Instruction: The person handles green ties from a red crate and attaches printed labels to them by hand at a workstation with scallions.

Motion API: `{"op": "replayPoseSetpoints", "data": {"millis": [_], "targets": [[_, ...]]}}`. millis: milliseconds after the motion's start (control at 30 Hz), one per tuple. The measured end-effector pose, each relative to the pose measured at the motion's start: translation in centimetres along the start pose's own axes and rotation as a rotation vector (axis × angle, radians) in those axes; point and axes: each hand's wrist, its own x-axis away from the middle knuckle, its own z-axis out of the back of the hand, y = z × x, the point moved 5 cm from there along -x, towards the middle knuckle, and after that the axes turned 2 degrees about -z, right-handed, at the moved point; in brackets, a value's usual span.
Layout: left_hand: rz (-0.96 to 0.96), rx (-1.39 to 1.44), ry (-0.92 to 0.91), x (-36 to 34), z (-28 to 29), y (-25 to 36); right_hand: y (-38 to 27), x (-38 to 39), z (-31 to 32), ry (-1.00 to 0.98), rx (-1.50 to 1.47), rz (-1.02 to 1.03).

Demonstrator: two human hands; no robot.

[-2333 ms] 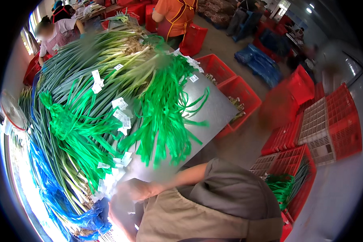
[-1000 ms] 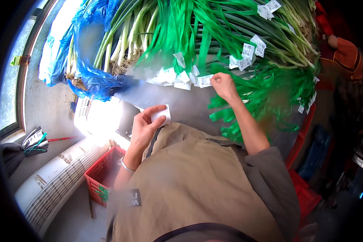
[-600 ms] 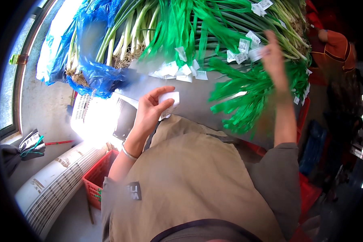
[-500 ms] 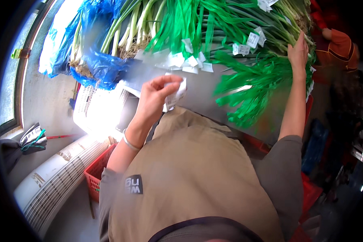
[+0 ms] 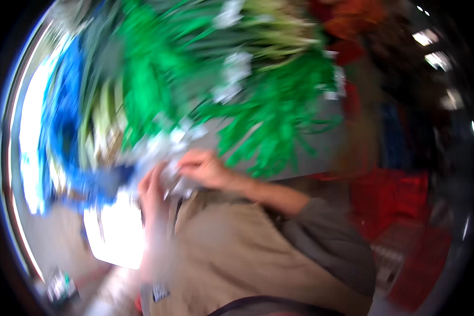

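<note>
In front of my waist my hands have come together, both smeared by motion. My left hand [image 5: 154, 189] is closed on a crumpled white label [image 5: 173, 178]. My right hand [image 5: 204, 167] is at the same label, fingertips pinched against it from the right. Just beyond lie more white labels [image 5: 181, 132] at the ends of green plastic ribbons [image 5: 150, 68]. A second spread of green ribbons [image 5: 268, 129] fans over the table to the right. Long green onions [image 5: 106, 124] lie behind, with more white tags [image 5: 237, 67] among them.
Blue plastic bags [image 5: 63, 126] wrap onions at the left, above a brightly lit white basket [image 5: 113, 231]. Red crates [image 5: 389, 203] stand at the right. A person in orange [image 5: 355, 18] shows at the far right, blurred. The grey tabletop [image 5: 318, 150] ends near my apron.
My right hand has left the onions at the far right and joined my left hand at the label. The view has swung, shifting the onions and ribbons leftward.
</note>
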Motion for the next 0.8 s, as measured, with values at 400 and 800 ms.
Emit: {"op": "replayPoseSetpoints", "data": {"millis": [400, 800], "targets": [[-0.151, -0.026, -0.189, 0.9, -4.4, 2.3, 0.4, 0.1, 1.0, 0.098, 0.206, 0.089], [-0.423, -0.393, -0.207, 0.2, -3.6, 2.0, -1.7, 1.7, 1.1, 0.167, 0.301, 0.141]]}}
